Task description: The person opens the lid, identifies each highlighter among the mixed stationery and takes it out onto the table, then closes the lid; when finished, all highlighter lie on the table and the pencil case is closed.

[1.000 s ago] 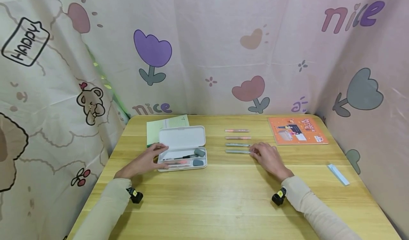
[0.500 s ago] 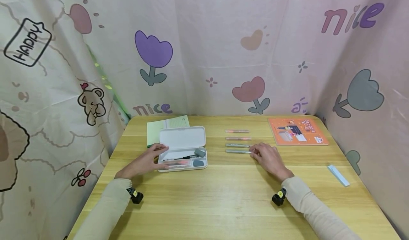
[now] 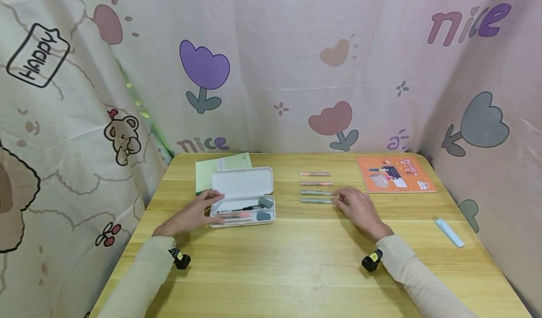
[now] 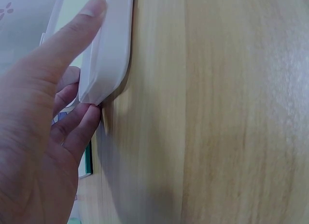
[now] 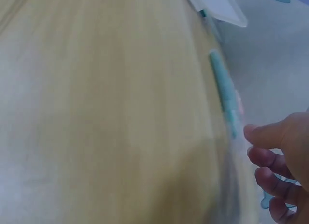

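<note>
A white pencil case [image 3: 243, 182] lies with its lid up on the left side of the table. Inside are a black pen [image 3: 252, 208], pinkish pens [image 3: 237, 216] and two grey-blue erasers [image 3: 263, 216]. My left hand [image 3: 192, 216] grips the case's left end, thumb along the front and fingers at the back corner. To the right, two grey-green pens [image 3: 315, 201] lie under two pinkish-orange pens [image 3: 315, 183], all in a column. My right hand [image 3: 357, 207] is at the right ends of the green pens, fingers loosely bent; in the right wrist view a small gap separates its thumb from the green pen [image 5: 223, 84].
A pale green notebook [image 3: 206, 171] lies partly behind the case. At the back right is an orange booklet [image 3: 395, 174]. A light blue strip-shaped item [image 3: 449, 233] lies near the right edge of the wooden table [image 3: 279, 271]. Printed curtains [image 3: 271, 73] surround the table's back and sides.
My right hand has shifted slightly right, away from the ends of the green pens. My left hand stays on the pencil case, and the pens lie where they were.
</note>
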### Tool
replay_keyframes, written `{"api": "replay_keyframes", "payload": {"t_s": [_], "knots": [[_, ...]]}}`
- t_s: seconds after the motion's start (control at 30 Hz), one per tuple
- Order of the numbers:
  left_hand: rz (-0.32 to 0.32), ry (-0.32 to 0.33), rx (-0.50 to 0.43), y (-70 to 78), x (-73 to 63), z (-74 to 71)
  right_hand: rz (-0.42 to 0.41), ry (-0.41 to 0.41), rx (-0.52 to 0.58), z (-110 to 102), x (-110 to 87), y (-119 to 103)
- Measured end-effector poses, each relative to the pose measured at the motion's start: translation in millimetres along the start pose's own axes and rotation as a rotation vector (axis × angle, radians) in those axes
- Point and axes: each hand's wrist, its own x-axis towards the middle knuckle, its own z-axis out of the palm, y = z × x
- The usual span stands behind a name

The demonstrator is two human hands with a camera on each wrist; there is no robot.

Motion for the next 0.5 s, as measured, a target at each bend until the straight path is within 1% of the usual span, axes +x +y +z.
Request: {"api": "replay_keyframes", "payload": {"t_s": [0.1,0.2,0.37,0.5], "knots": [[-0.002,-0.006,-0.001,0.8,0.3,-0.7,-0.023,0.020,0.019,-2.2,4.4,-9.3],[-0.007,-0.010,-0.004,0.8,0.7,-0.8,-0.092,0.035,0.020,1.5,11.7,-26.7],[-0.008,-0.015,-0.016,0.3,0.7,-0.8,-0.209,0.043,0.053,20.5,25.8,-66.6],[-0.002,-0.015,-0.008,1.2,0.2,-1.4,-0.281,0.009,0.109,39.6,34.9,-102.6]]}}
